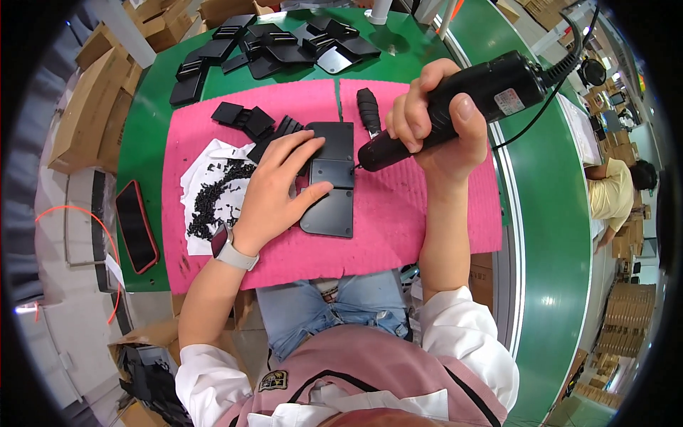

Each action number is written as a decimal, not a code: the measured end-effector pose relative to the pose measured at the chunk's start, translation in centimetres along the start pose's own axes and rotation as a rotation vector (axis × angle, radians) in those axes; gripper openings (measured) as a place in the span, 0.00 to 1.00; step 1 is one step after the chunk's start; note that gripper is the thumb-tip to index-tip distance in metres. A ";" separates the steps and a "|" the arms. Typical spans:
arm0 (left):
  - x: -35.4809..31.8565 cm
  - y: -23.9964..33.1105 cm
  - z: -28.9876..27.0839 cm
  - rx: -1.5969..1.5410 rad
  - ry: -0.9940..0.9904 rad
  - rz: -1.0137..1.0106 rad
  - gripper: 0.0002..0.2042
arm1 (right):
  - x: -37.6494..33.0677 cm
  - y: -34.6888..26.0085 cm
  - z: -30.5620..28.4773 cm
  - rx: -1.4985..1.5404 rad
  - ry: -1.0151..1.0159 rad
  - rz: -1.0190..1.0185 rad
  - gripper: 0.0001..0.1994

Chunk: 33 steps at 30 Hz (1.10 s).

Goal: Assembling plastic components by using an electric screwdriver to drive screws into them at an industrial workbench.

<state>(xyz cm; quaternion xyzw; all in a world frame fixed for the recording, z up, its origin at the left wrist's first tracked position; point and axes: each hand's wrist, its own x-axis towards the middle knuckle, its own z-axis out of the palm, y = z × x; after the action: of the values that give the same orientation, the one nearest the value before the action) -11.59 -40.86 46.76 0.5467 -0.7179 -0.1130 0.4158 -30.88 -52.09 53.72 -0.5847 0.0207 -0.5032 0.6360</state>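
Observation:
My right hand [455, 135] is closed around a black corded electric screwdriver [491, 92]. Its thin bit points left and meets, or nearly meets, the right edge of a black flat panel assembly [329, 213]. Spread across the left side of that assembly, my left hand [274, 192] lies with fingers and thumb stretched out, pressing on it. Several small black ribbed blocks [245, 119] lie beyond the left hand, some partly under its fingers. Left of that hand, a heap of small black screws [206, 206] rests on a white cloth [191, 178].
A pink foam mat [398, 228] covers part of the green table [153, 92]. A black-handled hand tool [368, 110] lies near the power tool. Several black stands [267, 53] sit at the far edge, and a red-edged phone [136, 228] at left. Cardboard boxes [89, 107] stand beyond.

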 end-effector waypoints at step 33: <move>0.5 1.3 0.4 0.036 -0.054 0.000 0.18 | 0.8 -0.2 2.9 -0.060 0.032 0.185 0.11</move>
<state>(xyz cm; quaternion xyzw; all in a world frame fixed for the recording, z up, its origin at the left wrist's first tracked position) -12.78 -40.94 47.54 0.5511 -0.7306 -0.1149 0.3865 -28.81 -50.45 55.25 -0.5909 0.1001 -0.4508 0.6615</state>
